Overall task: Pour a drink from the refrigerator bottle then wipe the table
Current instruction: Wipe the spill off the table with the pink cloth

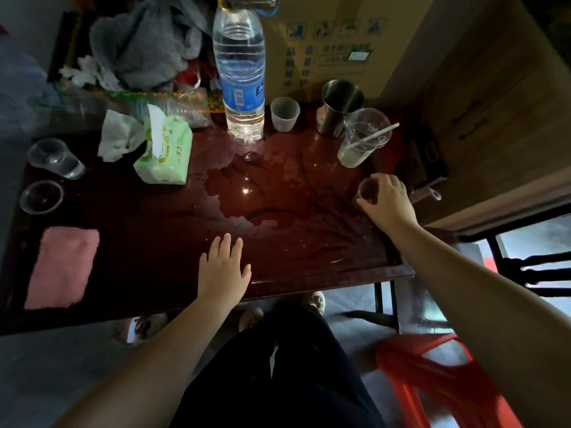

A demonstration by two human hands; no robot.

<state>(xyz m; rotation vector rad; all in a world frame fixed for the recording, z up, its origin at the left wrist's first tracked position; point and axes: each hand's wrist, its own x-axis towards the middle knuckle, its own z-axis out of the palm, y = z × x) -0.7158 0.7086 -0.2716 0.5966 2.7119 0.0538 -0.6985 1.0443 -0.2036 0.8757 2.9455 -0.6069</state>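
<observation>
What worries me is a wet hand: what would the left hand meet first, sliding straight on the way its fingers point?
Probably the puddle, which begins just ahead of the left hand, open on the table; farther along that line stands the water bottle.

Colours noted on dark red-brown tabletop [154, 242]
Pink cloth [61, 267]; clear bottle [239, 66], blue label; green-and-white tissue pack [165, 152].

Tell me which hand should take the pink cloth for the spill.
Left. The left hand lies open, nearer the folded pink cloth; the right hand grips a small clear plastic cup across the spill.
</observation>
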